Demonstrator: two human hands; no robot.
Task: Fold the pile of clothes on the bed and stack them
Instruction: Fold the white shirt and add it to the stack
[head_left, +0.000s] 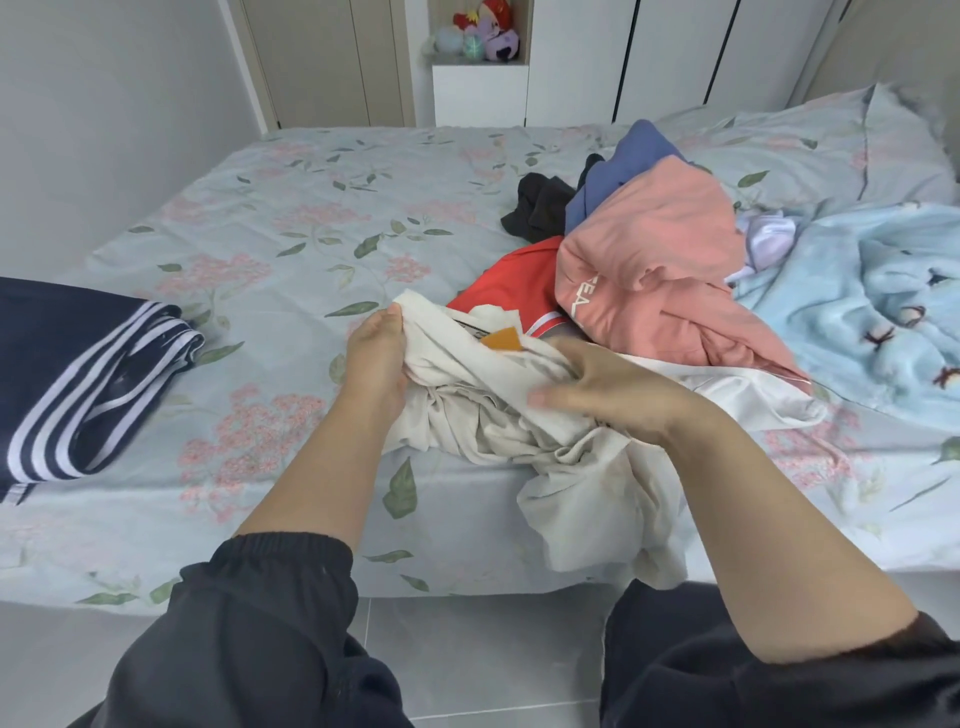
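A crumpled cream garment (561, 457) with an orange patch lies at the bed's near edge, and part of it hangs over the side. My left hand (376, 358) grips its left end. My right hand (608, 387) holds the bunched fabric from the right. Behind it sits the pile: a pink top (654, 260), a red garment (514, 286), a blue one (623, 176) and a black one (540, 205). Folded navy trousers with white stripes (78, 369) lie at the left.
The bed (322, 218) has a floral sheet. A light blue fleece blanket (872, 306) and a pillow (810, 150) lie at the right. Grey wall stands at the left, wardrobe doors and a shelf with plush toys (480, 34) behind. Tiled floor (483, 654) is below.
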